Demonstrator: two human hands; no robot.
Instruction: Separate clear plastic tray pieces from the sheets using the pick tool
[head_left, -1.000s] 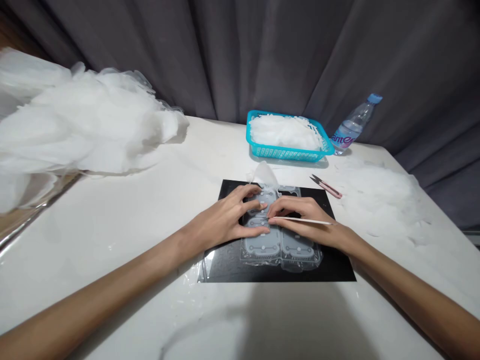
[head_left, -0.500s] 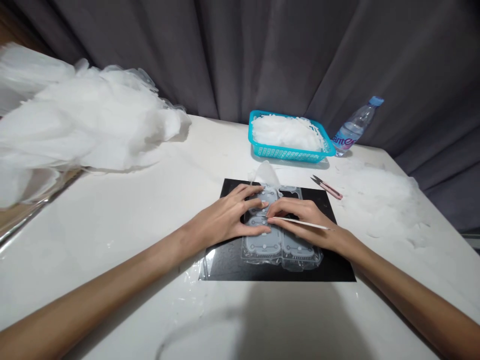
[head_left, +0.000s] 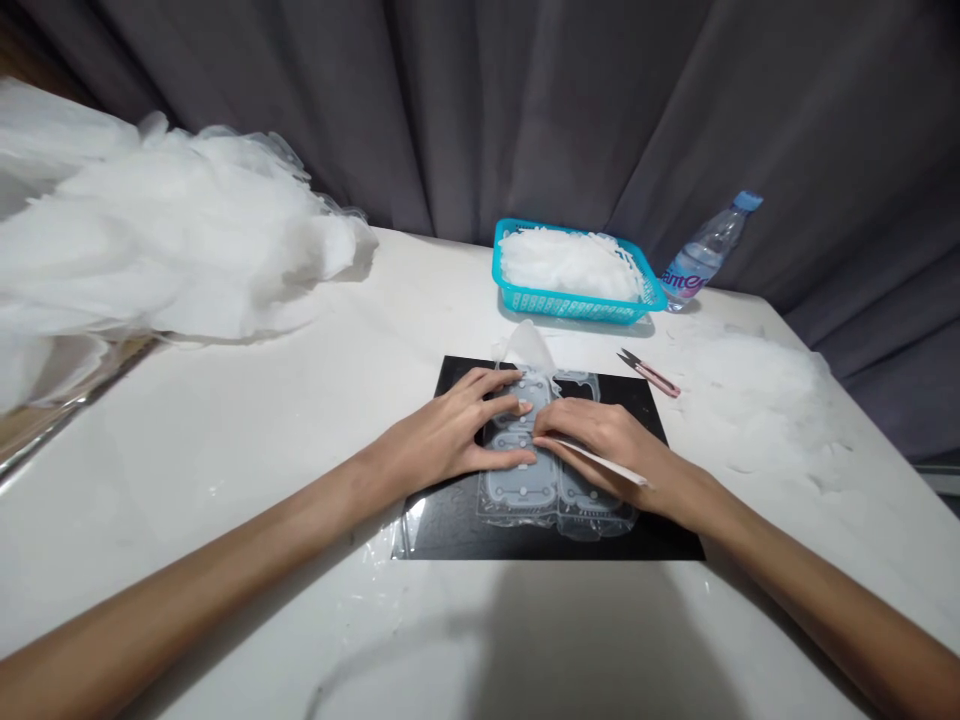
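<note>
A clear, moulded plastic sheet with grey rounded panels lies on a black mat. My left hand rests on its left part with fingers spread, pressing it down. Pinched in my right hand is a slim white tool; its tip is hidden by the fingers, so its exact kind is unclear. That hand sits over the middle of the sheet, close to the left fingertips. A thin, whitish translucent piece sticks up at the sheet's far edge.
A blue basket of white pieces stands behind the mat, with a water bottle beside it. Pink-handled thread snips lie to the right, near scattered white scraps. A large white translucent pile fills the far left.
The slim tool has turned in my right fingers and shows a broader side, its rear end slightly lower. My left hand keeps its place on the sheet. The whole view has shifted slightly.
</note>
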